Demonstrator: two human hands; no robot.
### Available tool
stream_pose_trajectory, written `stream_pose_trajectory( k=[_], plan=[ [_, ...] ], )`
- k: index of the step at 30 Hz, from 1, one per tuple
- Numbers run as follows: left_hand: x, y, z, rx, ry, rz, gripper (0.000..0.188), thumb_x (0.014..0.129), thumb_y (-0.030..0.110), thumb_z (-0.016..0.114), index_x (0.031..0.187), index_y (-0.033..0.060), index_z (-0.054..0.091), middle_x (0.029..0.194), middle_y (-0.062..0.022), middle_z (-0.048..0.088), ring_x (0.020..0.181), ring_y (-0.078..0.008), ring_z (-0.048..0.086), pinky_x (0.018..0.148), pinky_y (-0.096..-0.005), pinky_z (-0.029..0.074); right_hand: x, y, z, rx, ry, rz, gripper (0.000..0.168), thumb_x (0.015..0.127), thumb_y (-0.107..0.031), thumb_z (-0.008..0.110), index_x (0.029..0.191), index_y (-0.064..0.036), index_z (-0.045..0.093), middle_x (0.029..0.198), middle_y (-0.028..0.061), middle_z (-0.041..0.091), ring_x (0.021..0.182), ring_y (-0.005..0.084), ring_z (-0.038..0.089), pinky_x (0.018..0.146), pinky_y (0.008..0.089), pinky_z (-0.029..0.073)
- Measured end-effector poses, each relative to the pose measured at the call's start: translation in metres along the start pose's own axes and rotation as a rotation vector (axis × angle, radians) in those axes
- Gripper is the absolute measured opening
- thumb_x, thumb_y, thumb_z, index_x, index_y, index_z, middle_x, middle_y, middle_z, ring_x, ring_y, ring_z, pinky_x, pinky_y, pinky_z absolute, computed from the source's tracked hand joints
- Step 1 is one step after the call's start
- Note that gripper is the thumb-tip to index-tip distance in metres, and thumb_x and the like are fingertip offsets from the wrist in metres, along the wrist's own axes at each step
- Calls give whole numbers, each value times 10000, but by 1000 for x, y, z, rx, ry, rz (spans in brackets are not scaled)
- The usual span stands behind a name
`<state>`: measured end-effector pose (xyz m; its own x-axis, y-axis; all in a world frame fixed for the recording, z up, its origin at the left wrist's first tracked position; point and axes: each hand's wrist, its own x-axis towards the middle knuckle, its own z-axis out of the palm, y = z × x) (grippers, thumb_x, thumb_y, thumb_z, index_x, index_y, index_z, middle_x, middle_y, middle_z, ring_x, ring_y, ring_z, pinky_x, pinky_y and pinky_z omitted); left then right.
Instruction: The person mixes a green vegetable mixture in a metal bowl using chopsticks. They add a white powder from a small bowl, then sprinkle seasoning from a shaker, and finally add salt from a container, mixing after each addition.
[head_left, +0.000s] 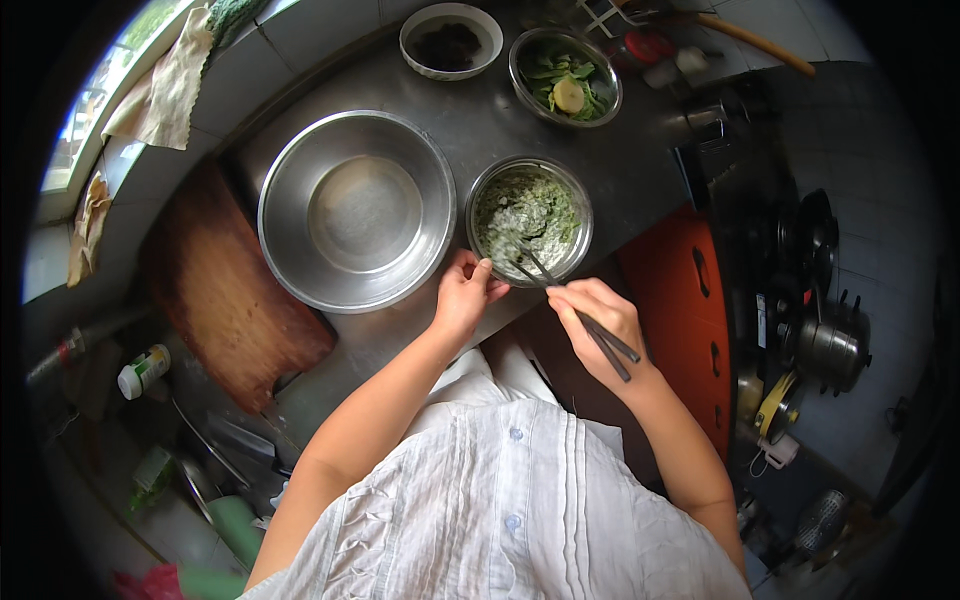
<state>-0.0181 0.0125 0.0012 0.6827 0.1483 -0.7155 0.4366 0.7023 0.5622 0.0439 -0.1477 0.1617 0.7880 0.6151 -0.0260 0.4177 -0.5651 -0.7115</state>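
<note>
A metal bowl (587, 225) stands near the counter's front edge. Inside it lies a green chopped mixture (525, 202) partly covered with white powder that looks like flour. My left hand (466, 291) pinches the bowl's near-left rim between thumb and fingers. In my right hand (600, 319) is a pair of dark chopsticks (609, 341), their tips down in the mixture at the bowl's near side. The mixture around the tips is blurred. Left of this bowl, close to my left hand, sits a large, wide stainless steel basin (365, 214).
Left of the basin lies a worn wooden cutting board (232, 307). Behind are a white bowl with dark contents (450, 73) and a metal bowl of green leaves (574, 79) with a pale yellow cut piece. An orange-red cabinet front (675, 292) is at right; a white bottle (144, 371) stands left.
</note>
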Motion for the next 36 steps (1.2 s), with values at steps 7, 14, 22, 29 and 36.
stream_pose_trajectory(
  k=[7, 14, 22, 29, 36],
  plan=[
    [0, 1, -2, 6, 14, -1, 147, 1100, 166, 559, 1052, 41, 498, 974, -78, 614, 858, -178, 687, 813, -319, 665, 3, 15, -15, -120, 121, 34, 112, 919, -18, 744, 1022, 21, 767, 927, 174, 733, 782, 310, 745, 703, 356, 591],
    [-1, 2, -2, -5, 19, -11, 135, 1099, 157, 554, 1066, 36, 504, 953, -64, 600, 812, -151, 670, 794, -317, 659, 30, 19, 2, -41, 180, -27, 116, 939, -18, 718, 1035, 32, 760, 935, 190, 740, 809, 334, 747, 726, 367, 595],
    [-1, 3, -1, -5, 2, -4, 153, 1096, 166, 567, 1050, 37, 499, 965, -64, 587, 847, -170, 676, 827, -325, 665, 19, 3, 7, 44, 64, -31, 117, 926, -21, 735, 1029, 22, 769, 958, 178, 746, 835, 315, 753, 746, 363, 595],
    [0, 2, -3, 6, 22, 2, 154, 1097, 167, 565, 1046, 36, 503, 972, -70, 594, 849, -169, 678, 820, -322, 664, -3, 12, -15, -119, 89, -31, 98, 917, -24, 746, 1005, 9, 772, 915, 167, 738, 778, 314, 752, 691, 363, 598],
    [-1, 4, -2, 15, 0, 0, 148, 1101, 167, 556, 1056, 34, 509, 978, -77, 609, 847, -172, 683, 824, -320, 661, 42, 42, 15, 72, 326, 91, 131, 981, -53, 696, 1030, 35, 779, 905, 167, 762, 784, 247, 760, 696, 340, 592]
  ],
)
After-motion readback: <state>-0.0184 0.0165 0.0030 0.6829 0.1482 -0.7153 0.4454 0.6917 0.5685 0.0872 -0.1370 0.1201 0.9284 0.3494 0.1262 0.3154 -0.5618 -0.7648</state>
